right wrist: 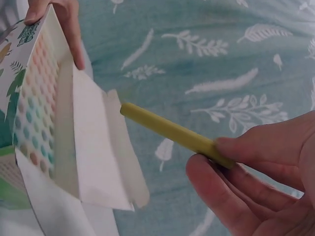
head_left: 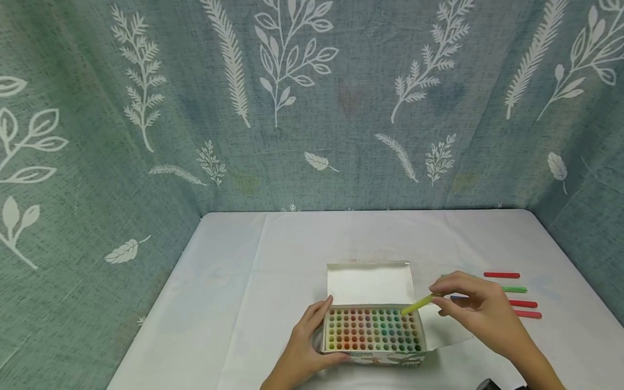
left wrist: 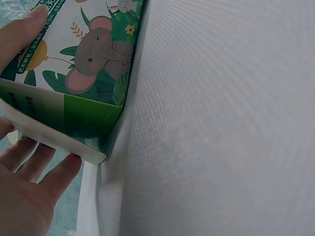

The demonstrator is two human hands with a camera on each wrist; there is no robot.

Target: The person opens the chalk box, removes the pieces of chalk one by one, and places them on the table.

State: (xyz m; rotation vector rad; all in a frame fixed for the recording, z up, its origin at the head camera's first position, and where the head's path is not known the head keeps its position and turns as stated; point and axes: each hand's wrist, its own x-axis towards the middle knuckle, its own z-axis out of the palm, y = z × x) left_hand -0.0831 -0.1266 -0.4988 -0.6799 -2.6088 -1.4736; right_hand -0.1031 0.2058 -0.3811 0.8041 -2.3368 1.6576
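A cardboard box (head_left: 387,357) stands on the table with its lid folded back, its top showing a grid of round holes stained in many colours. My left hand (head_left: 303,340) grips the box's left end, thumb on the printed front and fingers along the far side; the left wrist view shows a cartoon elephant (left wrist: 96,56) on that front. Between thumb and fingers, my right hand (head_left: 480,304) pinches a yellow chalk stick (right wrist: 167,129) near one end. The stick's free end points left, over the box's back right corner in the head view.
Right of the box, partly behind my right hand, lie several sticks, among them a red one (head_left: 502,275), a green one (head_left: 514,290) and a pinkish-red one (head_left: 528,314). A white side flap (head_left: 446,330) sticks out from the box. Leaf-patterned curtains (head_left: 312,108) enclose the white-covered table (head_left: 234,254).
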